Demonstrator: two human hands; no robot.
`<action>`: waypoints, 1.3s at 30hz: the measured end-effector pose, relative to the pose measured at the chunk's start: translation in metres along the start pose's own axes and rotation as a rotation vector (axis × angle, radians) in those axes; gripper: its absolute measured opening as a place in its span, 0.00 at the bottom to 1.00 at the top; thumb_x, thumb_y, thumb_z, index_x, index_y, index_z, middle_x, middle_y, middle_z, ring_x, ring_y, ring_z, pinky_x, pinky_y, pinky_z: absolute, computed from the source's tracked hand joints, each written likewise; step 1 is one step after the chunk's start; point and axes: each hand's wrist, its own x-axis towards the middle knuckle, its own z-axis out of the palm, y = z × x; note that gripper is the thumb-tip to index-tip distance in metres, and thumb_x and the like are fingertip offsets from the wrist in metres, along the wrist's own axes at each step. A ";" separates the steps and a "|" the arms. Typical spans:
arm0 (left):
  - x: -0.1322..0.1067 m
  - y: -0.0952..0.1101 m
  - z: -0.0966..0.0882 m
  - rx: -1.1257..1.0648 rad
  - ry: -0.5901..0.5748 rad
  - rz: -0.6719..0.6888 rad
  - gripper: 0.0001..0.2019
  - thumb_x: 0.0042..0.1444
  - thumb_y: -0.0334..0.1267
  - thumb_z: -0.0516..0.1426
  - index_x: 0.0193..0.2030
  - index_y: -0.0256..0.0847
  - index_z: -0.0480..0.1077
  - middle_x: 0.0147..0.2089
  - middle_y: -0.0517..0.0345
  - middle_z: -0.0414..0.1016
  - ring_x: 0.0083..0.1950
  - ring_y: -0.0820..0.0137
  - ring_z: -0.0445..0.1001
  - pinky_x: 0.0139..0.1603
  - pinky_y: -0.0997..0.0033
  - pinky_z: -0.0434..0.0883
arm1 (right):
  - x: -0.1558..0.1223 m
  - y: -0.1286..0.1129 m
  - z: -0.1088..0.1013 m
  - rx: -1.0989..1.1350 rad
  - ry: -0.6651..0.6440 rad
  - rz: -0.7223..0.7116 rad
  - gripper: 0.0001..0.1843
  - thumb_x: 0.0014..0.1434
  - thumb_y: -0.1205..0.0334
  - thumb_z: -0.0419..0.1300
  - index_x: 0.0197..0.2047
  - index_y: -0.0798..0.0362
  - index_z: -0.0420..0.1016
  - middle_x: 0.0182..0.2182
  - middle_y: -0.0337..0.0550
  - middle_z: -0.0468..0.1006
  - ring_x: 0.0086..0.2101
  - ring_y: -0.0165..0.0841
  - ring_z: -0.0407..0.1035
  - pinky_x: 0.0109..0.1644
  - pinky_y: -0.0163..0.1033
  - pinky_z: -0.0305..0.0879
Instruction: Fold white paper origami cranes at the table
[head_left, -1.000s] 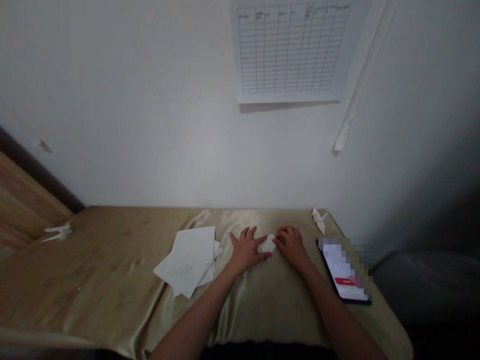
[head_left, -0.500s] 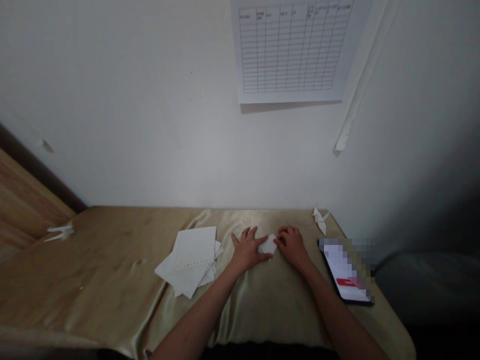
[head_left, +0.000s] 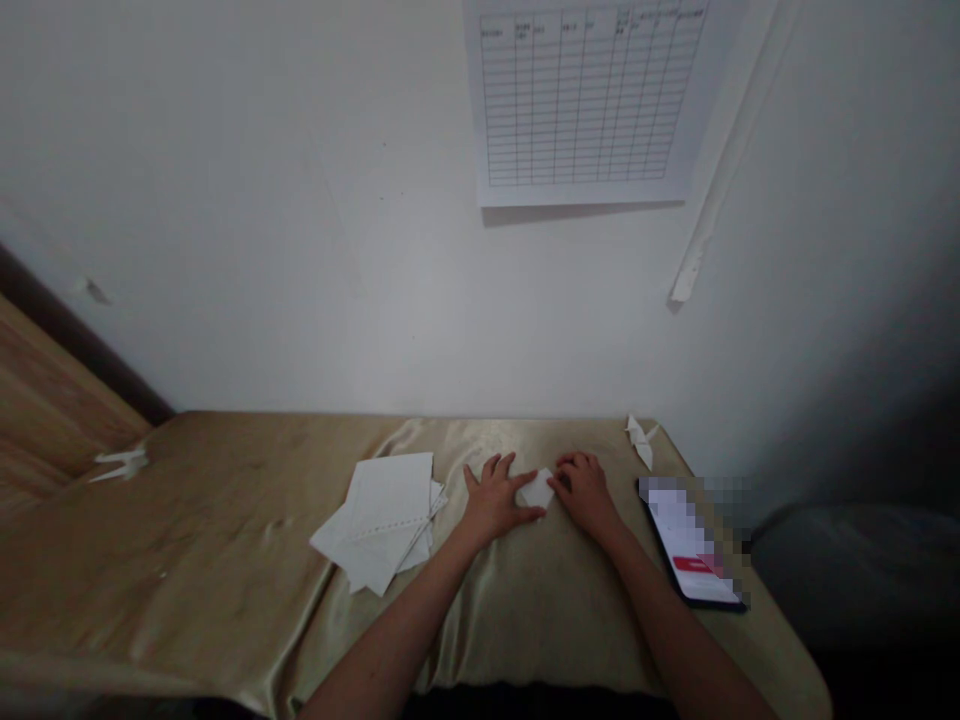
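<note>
A small folded white paper [head_left: 538,488] lies on the gold satin cloth [head_left: 225,540] covering the table. My left hand [head_left: 495,497] rests flat on the paper's left part, fingers spread and pressing it down. My right hand [head_left: 583,488] is curled at the paper's right edge, fingertips pinching or creasing it. Most of the paper is hidden under the two hands.
A loose stack of white sheets [head_left: 384,518] lies left of my hands. A lit phone [head_left: 694,550] lies at the right edge. A folded paper crane [head_left: 639,437] stands by the wall, another paper crane [head_left: 120,463] at far left. A ruled chart [head_left: 585,95] hangs above.
</note>
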 end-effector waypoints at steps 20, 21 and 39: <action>-0.001 -0.005 0.005 -0.061 0.078 0.114 0.31 0.49 0.59 0.64 0.61 0.65 0.65 0.72 0.56 0.54 0.72 0.48 0.48 0.65 0.22 0.39 | 0.001 -0.004 0.000 -0.004 0.017 0.022 0.07 0.58 0.56 0.62 0.34 0.50 0.78 0.45 0.48 0.75 0.52 0.44 0.61 0.59 0.49 0.58; -0.002 -0.004 0.005 -0.067 0.086 0.128 0.29 0.49 0.58 0.65 0.59 0.65 0.67 0.72 0.57 0.54 0.72 0.48 0.49 0.65 0.22 0.38 | 0.001 -0.003 0.000 -0.010 0.023 0.023 0.07 0.58 0.57 0.62 0.34 0.50 0.78 0.46 0.49 0.74 0.52 0.44 0.61 0.59 0.49 0.58; -0.005 0.000 0.009 -0.049 0.115 0.151 0.23 0.52 0.59 0.62 0.56 0.67 0.70 0.72 0.59 0.55 0.72 0.48 0.50 0.65 0.22 0.37 | -0.001 0.009 0.005 0.076 0.078 0.034 0.12 0.64 0.58 0.56 0.38 0.51 0.80 0.47 0.51 0.72 0.52 0.43 0.61 0.59 0.49 0.60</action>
